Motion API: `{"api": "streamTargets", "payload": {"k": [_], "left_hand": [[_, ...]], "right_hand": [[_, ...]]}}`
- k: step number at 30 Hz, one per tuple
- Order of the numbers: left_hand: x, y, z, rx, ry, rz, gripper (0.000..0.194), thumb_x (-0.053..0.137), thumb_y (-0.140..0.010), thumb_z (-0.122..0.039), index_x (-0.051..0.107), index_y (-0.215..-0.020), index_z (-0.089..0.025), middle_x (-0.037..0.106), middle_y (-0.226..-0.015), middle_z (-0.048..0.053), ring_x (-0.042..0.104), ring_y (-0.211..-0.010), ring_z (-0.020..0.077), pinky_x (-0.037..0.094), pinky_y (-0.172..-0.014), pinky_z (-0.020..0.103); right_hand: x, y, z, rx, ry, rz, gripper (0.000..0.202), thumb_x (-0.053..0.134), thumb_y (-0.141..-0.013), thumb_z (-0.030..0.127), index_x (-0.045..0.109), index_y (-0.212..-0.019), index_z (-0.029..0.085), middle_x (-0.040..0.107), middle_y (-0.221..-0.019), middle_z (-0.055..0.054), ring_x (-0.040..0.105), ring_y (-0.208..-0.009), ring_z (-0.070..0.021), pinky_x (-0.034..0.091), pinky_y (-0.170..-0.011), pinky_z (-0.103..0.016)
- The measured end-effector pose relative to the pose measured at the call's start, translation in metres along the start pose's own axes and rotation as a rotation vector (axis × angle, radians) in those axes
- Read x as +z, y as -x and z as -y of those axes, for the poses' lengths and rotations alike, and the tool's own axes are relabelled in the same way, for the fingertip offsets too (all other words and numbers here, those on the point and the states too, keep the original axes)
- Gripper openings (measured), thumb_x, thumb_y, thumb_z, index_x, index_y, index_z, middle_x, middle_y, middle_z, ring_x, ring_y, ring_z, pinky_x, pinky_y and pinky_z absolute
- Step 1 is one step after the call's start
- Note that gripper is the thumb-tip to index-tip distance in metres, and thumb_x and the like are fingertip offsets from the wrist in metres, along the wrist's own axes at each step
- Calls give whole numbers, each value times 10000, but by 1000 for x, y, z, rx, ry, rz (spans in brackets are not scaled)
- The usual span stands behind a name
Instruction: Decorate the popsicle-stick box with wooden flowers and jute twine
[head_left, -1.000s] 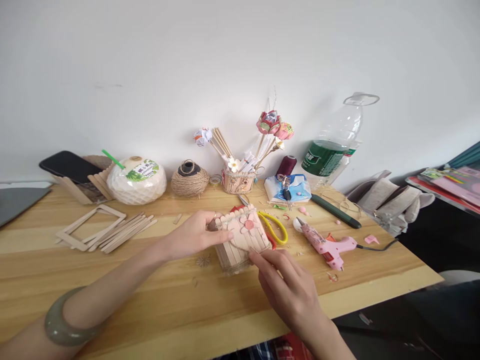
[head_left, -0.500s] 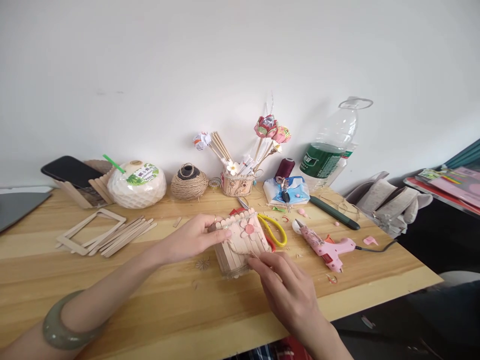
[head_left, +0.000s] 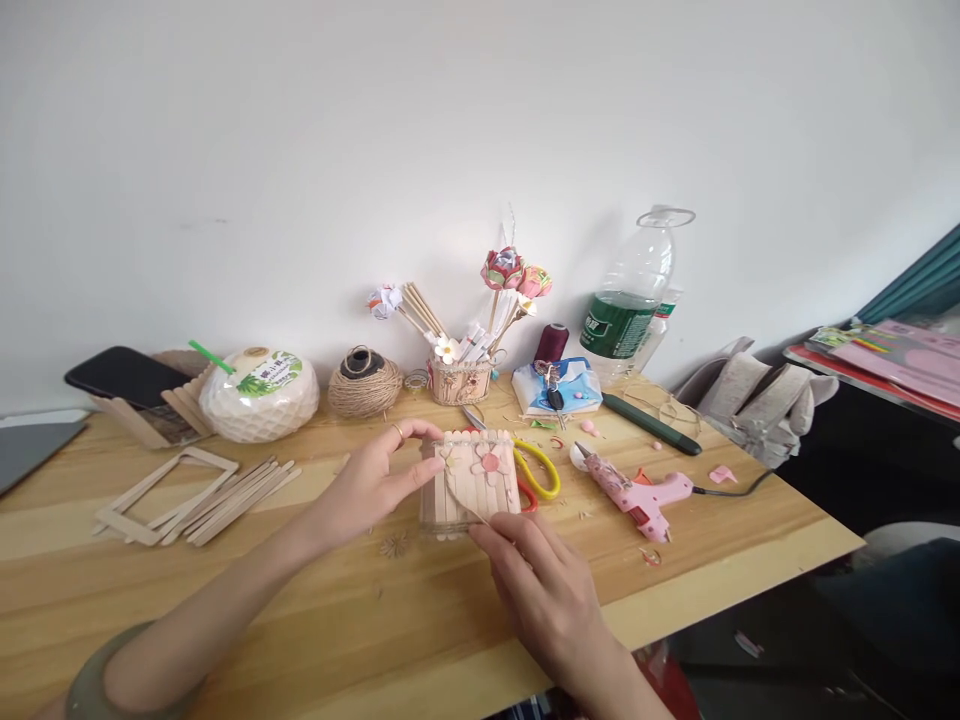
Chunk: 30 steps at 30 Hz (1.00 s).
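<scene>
A small holder made of popsicle sticks [head_left: 499, 497] stands on the table in front of me, edged with twine at top and bottom. A pink flower [head_left: 490, 463] and a smaller pale flower sit on its front. My left hand [head_left: 379, 475] grips its left side, thumb on the front and fingers behind. My right hand [head_left: 544, 580] is closed at the lower front, pinching the end of a thin twine strand [head_left: 463, 503] that curves down from the pale flower. Scissors [head_left: 544, 470] with yellow and red handles lie partly hidden behind the holder.
A pink glue gun [head_left: 641, 497] with a cord lies to the right. Loose popsicle sticks [head_left: 236, 500] and a stick frame [head_left: 120, 525] are on the left. Along the wall stand a wrapped coconut [head_left: 259, 400], a twine ball [head_left: 365, 385], a flower pot [head_left: 459, 383] and a bottle [head_left: 619, 325].
The holder has turned from tilted to more upright, its front facing me more squarely. Both hands stay on it and on the strand. The whole view has shifted slightly.
</scene>
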<state>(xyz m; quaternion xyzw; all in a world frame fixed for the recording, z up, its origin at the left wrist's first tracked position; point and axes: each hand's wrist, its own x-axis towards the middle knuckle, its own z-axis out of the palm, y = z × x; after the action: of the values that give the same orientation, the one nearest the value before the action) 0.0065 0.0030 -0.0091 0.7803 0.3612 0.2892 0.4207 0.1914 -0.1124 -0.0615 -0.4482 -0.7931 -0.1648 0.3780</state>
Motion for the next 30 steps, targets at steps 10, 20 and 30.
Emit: {"api": "streamTargets", "payload": {"k": [10,20,30], "left_hand": [[34,21,-6,-76,95,-78,602,606,-725,-195,312,-1246,-258,454,-1281,88,454,-1183,253,399,-967,442],[48,30,-1,217,-294,-451,402,627,-740,-154,483,-1099,-267,451,-1112,51,426,-1097,238,399,-926,432],[45,40,-4,558,-481,-238,155,584,-825,-122,589,-957,-202,604,-826,30,493,-806,168,460,-684,287]], "right_hand": [[-1,5,4,23,-42,11,249,390,-892,56,584,-1035,116,618,-876,-91,569,-730,-154,476,-614,-256],[0,7,0,22,-44,13,247,407,-888,55,584,-1043,129,624,-890,-88,575,-755,-157,487,-641,-261],[-3,1,0,39,-105,-2,233,438,-865,36,594,-1018,116,636,-885,-94,589,-755,-158,496,-640,-260]]}}
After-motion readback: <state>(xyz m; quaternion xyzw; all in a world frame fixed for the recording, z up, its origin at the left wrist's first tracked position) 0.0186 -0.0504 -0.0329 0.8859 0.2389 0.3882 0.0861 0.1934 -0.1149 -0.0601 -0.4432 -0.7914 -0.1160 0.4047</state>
